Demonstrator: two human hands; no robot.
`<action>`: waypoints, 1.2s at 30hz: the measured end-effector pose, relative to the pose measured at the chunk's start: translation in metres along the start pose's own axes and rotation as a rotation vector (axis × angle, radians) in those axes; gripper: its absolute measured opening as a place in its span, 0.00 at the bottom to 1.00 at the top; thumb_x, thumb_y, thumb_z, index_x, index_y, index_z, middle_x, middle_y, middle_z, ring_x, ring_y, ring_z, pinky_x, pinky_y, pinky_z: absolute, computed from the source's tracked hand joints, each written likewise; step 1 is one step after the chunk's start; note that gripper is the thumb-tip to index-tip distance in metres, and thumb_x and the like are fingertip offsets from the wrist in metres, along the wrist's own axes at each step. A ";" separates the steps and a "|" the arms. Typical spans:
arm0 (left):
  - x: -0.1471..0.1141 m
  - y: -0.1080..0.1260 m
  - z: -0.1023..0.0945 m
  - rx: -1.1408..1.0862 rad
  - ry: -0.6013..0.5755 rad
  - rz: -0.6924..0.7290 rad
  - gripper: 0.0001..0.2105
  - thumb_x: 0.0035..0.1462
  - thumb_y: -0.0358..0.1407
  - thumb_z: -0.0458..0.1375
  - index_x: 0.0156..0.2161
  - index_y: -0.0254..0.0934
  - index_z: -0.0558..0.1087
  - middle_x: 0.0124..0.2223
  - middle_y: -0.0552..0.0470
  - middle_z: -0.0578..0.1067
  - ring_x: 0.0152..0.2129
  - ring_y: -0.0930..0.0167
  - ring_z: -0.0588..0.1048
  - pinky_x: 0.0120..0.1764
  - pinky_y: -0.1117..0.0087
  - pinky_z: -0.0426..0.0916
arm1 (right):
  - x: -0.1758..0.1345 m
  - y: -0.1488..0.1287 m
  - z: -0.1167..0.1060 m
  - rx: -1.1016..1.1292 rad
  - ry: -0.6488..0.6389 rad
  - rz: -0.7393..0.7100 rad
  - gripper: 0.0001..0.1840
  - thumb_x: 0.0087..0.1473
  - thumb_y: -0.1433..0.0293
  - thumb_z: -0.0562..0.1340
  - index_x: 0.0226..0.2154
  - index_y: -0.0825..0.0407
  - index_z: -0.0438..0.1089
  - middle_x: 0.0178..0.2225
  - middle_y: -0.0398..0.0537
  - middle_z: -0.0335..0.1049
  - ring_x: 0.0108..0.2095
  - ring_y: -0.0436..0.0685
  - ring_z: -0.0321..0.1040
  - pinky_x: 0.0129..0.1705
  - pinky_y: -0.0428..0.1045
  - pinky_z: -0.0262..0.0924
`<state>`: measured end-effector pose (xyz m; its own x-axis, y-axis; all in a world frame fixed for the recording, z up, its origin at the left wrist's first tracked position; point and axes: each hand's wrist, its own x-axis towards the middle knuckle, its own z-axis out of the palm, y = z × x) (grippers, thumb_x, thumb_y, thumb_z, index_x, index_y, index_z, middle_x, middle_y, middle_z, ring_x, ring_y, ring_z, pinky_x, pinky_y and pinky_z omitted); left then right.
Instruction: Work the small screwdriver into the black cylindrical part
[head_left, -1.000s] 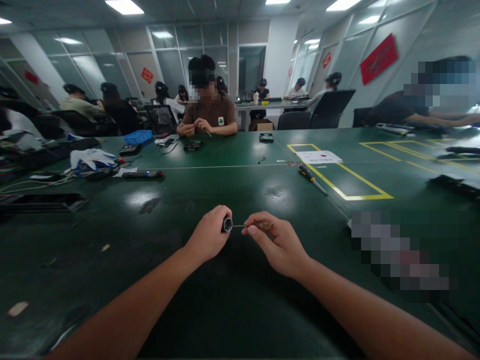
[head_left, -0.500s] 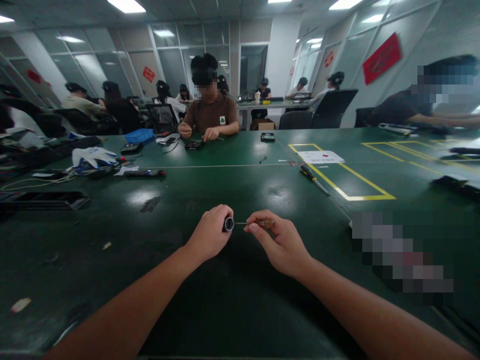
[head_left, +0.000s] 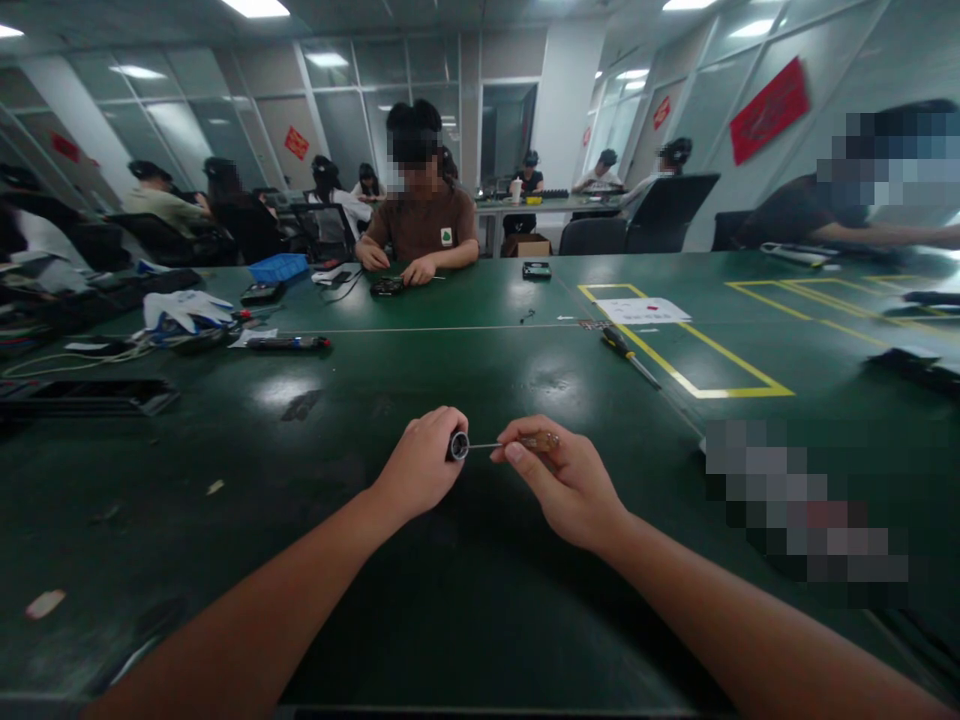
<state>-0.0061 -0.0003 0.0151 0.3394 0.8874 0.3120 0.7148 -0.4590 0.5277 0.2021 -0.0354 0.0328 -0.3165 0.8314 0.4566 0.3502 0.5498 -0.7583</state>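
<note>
My left hand (head_left: pixel 421 462) is closed round a small black cylindrical part (head_left: pixel 458 446) with a silvery ring at its end, which faces me. Most of that part is hidden by my fingers. In my right hand (head_left: pixel 570 480) is a screwdriver (head_left: pixel 541 441) with a clear amber handle, pinched between thumb and fingers. Its thin shaft points left and reaches the side of the black part; whether the tip is in a screw cannot be made out. Both hands are above the green table (head_left: pixel 480 620).
A yellow-and-black screwdriver (head_left: pixel 630 358) lies right of centre, near a paper sheet (head_left: pixel 641 311). White-and-blue gloves (head_left: pixel 187 312), a dark pen-like tool (head_left: pixel 289 344) and a black tray (head_left: pixel 90 398) are on the left. Across the table sits a co-worker (head_left: pixel 424 215) beside a blue basket (head_left: pixel 279 268).
My right hand has shifted slightly right with the amber screwdriver, and more of its handle and shaft shows. My left hand holds the black part almost still.
</note>
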 end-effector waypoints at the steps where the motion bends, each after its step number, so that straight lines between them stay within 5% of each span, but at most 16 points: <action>1: 0.000 0.000 0.001 0.000 0.002 0.000 0.06 0.57 0.25 0.55 0.36 0.38 0.67 0.36 0.53 0.72 0.33 0.68 0.70 0.37 0.65 0.61 | 0.001 0.000 0.000 -0.012 0.001 -0.001 0.07 0.66 0.65 0.59 0.42 0.48 0.71 0.34 0.45 0.78 0.35 0.55 0.77 0.39 0.49 0.66; 36: 0.001 -0.004 0.003 0.007 0.038 0.007 0.06 0.56 0.25 0.55 0.36 0.38 0.66 0.36 0.54 0.72 0.33 0.69 0.70 0.37 0.66 0.60 | 0.000 -0.004 0.001 0.006 -0.010 -0.067 0.08 0.65 0.66 0.60 0.42 0.49 0.74 0.36 0.46 0.79 0.36 0.55 0.77 0.40 0.50 0.69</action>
<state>-0.0070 0.0027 0.0112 0.3214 0.8816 0.3456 0.7165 -0.4651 0.5199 0.2000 -0.0381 0.0354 -0.3475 0.7920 0.5020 0.3227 0.6036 -0.7290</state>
